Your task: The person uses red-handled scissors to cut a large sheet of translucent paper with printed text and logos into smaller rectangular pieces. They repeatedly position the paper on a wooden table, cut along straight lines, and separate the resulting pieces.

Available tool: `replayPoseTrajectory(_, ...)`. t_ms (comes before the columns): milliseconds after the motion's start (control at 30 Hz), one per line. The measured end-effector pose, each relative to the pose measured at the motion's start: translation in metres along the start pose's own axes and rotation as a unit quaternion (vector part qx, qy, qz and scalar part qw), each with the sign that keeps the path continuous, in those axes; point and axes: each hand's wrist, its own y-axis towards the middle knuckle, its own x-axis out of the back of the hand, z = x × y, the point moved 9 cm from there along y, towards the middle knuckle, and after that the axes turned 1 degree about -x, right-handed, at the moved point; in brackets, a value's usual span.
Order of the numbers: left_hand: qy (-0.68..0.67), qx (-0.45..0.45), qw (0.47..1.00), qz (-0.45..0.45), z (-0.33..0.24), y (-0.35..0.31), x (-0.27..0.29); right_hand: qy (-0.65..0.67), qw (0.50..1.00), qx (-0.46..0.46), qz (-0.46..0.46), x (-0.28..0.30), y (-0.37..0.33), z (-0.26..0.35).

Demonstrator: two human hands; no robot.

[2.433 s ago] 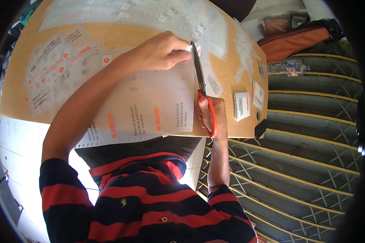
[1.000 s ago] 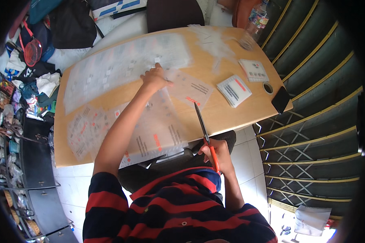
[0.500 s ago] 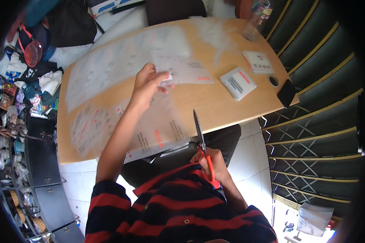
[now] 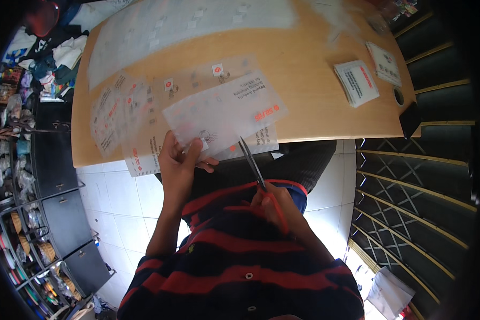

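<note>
A translucent printed sheet (image 4: pixel 226 109) with red and dark lettering is pinched at its near left corner by my left hand (image 4: pixel 184 154). It is held tilted over the front edge of the table. My right hand (image 4: pixel 272 205) grips red-handled scissors (image 4: pixel 254 166) low in front of my body. Their dark blades point up toward the sheet's lower edge, and whether they touch it I cannot tell. Under and beside the held sheet, more printed translucent sheets (image 4: pixel 144 101) lie overlapping on the table's left half, some hanging past the front edge.
A long translucent sheet (image 4: pixel 181 32) covers the far left of the wooden table (image 4: pixel 304 96). Toward the right are a stack of cut printed pieces (image 4: pixel 356 82), another stack (image 4: pixel 384 64), a tape roll (image 4: pixel 398 96) and a black phone (image 4: pixel 409 120). Shelves (image 4: pixel 42 234) stand left, a folding gate (image 4: pixel 410 186) right.
My left hand has drawn the sheet down and nearer, toward the scissors. The scissors have shifted slightly, tilting left toward the sheet. The head view has dipped lower.
</note>
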Motion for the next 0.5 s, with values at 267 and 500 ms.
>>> replayPoseTrajectory(267, 0.012, 0.02, 1.0, -0.01, 0.017, -0.013, 0.01, -0.005, 0.996, -0.079, 0.04, 0.003, 0.008, -0.006)
replayPoseTrajectory(500, 0.01, 0.032, 0.999, -0.012, 0.023, -0.014, 0.011, -0.034, 0.999, -0.027, 0.017, 0.002, 0.01, -0.006)
